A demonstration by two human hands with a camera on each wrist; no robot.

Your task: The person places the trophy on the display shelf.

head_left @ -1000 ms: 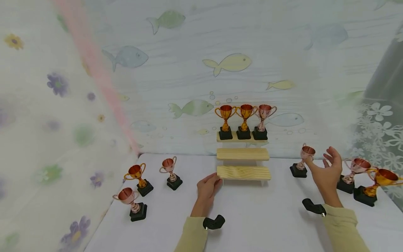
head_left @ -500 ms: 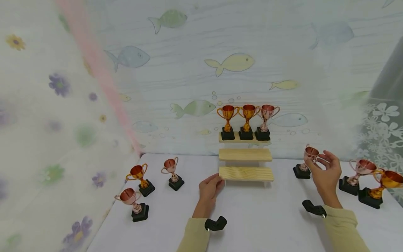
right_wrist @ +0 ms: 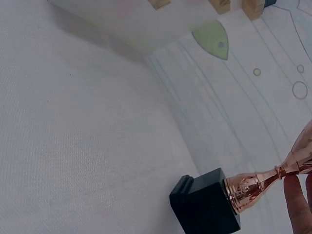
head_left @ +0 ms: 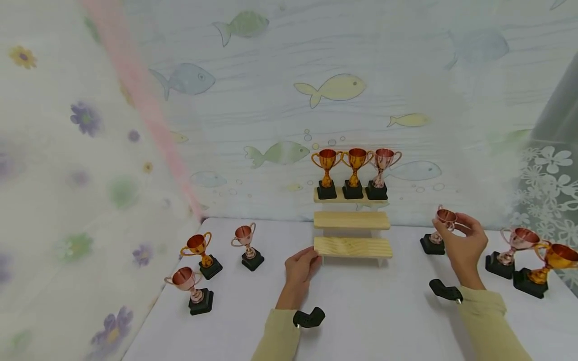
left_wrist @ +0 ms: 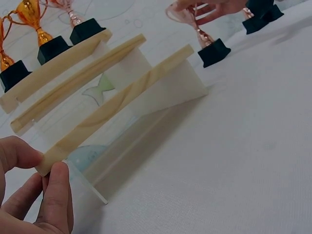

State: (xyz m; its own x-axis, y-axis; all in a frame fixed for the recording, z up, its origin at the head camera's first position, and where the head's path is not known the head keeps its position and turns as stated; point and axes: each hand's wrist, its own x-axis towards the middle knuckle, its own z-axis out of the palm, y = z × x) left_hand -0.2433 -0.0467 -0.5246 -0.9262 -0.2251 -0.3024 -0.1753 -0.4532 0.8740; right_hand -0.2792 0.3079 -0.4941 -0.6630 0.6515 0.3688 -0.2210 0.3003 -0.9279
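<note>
My left hand (head_left: 298,277) pinches the left end of the lowest board of a three-step wooden display stand (head_left: 354,246); in the left wrist view, thumb and fingers grip the corner of that board (left_wrist: 122,100). Over on the right, my right hand (head_left: 466,250) holds a rose-gold trophy (head_left: 432,244) by its cup, thumb on the near side. Its black square base (right_wrist: 207,204) and shiny stem show in the right wrist view, with fingertips (right_wrist: 295,202) under the cup. Two gold trophies (head_left: 327,175) and a rose-gold one (head_left: 382,175) stand on the top step.
Right of my right hand stand a rose-gold trophy (head_left: 507,255) and a gold trophy (head_left: 537,273). On the left of the white table (head_left: 370,311) are a gold trophy (head_left: 207,263) and two rose-gold trophies (head_left: 248,253). A fish-patterned curtain (head_left: 271,110) hangs behind.
My right hand has closed its spread fingers around the cup of the rose-gold trophy, which stays in about the same place. My left hand keeps its grip on the stand.
</note>
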